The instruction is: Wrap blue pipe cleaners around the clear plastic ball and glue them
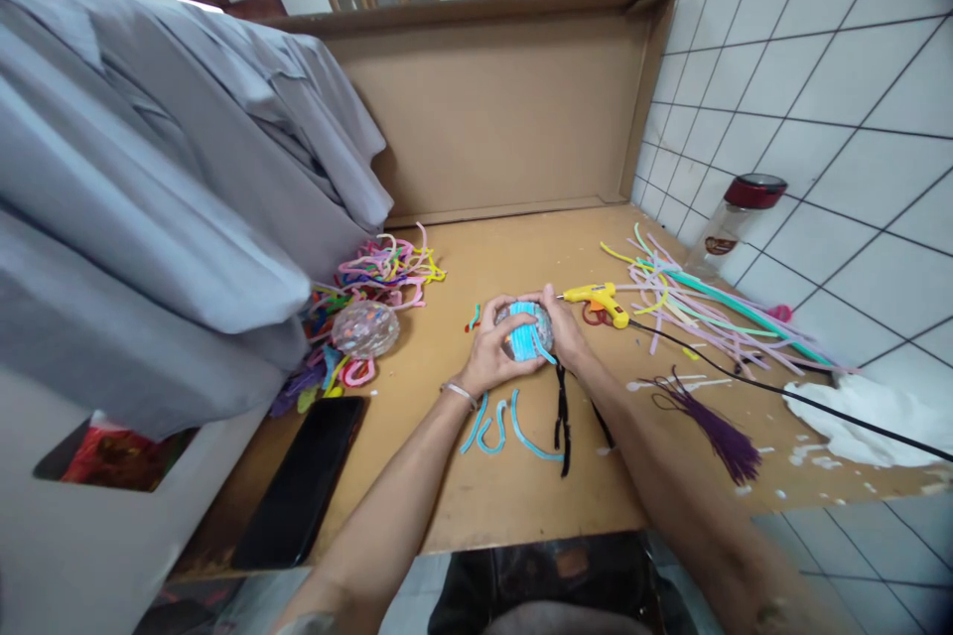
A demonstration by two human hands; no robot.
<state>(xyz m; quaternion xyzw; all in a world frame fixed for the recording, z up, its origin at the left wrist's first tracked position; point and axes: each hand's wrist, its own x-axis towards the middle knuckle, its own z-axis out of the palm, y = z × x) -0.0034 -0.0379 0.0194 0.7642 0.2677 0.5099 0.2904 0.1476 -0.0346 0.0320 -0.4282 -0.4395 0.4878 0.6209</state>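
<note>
Over the middle of the table I hold a clear, rounded plastic piece (pixel 549 325) banded with light blue pipe cleaners (pixel 522 329). My left hand (pixel 492 349) is closed around its left side, thumb across the blue band. On the other side, my right hand (pixel 567 329) grips the right edge, its fingers partly hidden behind the piece. One blue strand end sticks out toward me. Black cord (pixel 562 422) hangs or lies just below my hands; which of these I cannot tell. Several loose blue pipe cleaner pieces (pixel 491 429) rest on the table nearby.
A yellow glue gun (pixel 600 300) lies right of my hands, its black cable running right. Beyond are long pipe cleaners (pixel 715 313), a jar (pixel 726 233), a purple tassel (pixel 719 437) and white tissue (pixel 868 417). Leftward sit another clear piece (pixel 364 328), coloured scraps (pixel 387 268) and a phone (pixel 302 481).
</note>
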